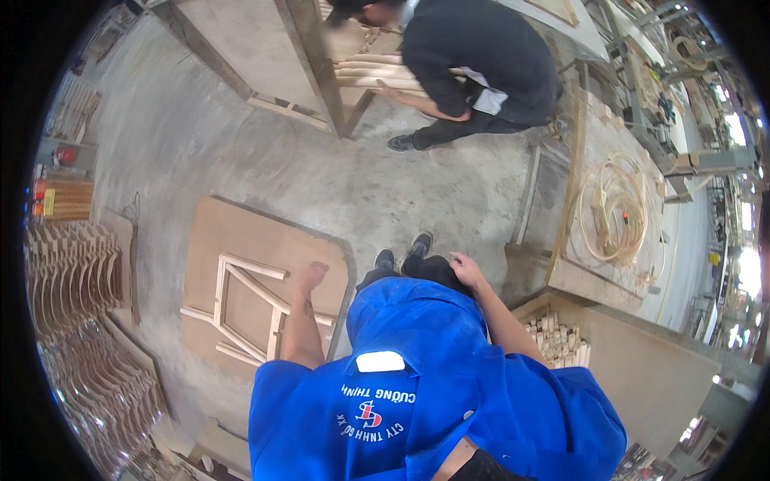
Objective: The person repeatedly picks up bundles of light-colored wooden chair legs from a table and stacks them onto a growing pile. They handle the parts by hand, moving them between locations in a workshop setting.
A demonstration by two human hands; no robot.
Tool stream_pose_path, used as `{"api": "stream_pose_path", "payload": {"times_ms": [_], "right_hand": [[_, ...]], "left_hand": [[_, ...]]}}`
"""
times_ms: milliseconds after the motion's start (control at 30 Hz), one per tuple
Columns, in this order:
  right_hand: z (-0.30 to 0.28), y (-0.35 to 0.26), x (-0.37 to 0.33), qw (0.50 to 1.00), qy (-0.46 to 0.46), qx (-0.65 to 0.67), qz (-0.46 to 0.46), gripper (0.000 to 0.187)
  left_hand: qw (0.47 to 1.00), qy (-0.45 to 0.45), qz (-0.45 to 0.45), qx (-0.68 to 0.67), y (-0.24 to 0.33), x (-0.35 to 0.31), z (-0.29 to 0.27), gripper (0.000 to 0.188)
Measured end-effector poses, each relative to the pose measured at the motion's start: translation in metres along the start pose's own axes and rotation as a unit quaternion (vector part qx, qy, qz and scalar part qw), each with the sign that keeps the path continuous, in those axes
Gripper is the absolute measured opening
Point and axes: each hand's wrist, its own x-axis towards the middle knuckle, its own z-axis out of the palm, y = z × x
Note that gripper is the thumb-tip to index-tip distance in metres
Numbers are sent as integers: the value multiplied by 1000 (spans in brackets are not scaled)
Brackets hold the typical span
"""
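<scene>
My left hand [314,276] hangs over a flat brown board on the floor, its fingers loosely curled with nothing visible in them. Just left of it, a pale wooden chair-like frame [249,305] of joined bars and legs lies on the board [210,240]. I cannot tell whether the hand touches the frame; it seems apart from it. My right hand [468,271] is beside my right thigh, fingers loosely extended and holding nothing.
Ahead, a person in dark clothes [481,64] bends over pale wooden bars [377,72] by a tall frame [313,64]. Coiled hose [613,212] lies on a right-hand table [593,276]; wood pieces [553,341] are stacked below. Curved wooden parts [76,272] stand at left.
</scene>
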Motion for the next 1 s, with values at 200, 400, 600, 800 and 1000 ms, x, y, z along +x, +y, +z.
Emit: {"api": "stream_pose_path", "payload": {"times_ms": [200, 400, 600, 800, 1000], "right_hand": [[-45, -24, 97, 981, -51, -176, -62, 47], [-35, -68, 179, 951, -165, -213, -153, 49], [4, -116, 236, 909, -300, -244, -157, 50], [64, -212, 243, 854, -357, -251, -285, 52], [68, -286, 270, 881, -349, -138, -289, 45]], "left_hand": [[990, -73, 91, -78, 74, 5, 40, 40], [948, 195, 250, -7, 73, -33, 29, 36], [975, 169, -100, -104, 95, -24, -2, 39], [969, 155, -106, -161, 116, 19, 15, 45], [973, 130, -89, -171, 108, 80, -52, 46]]}}
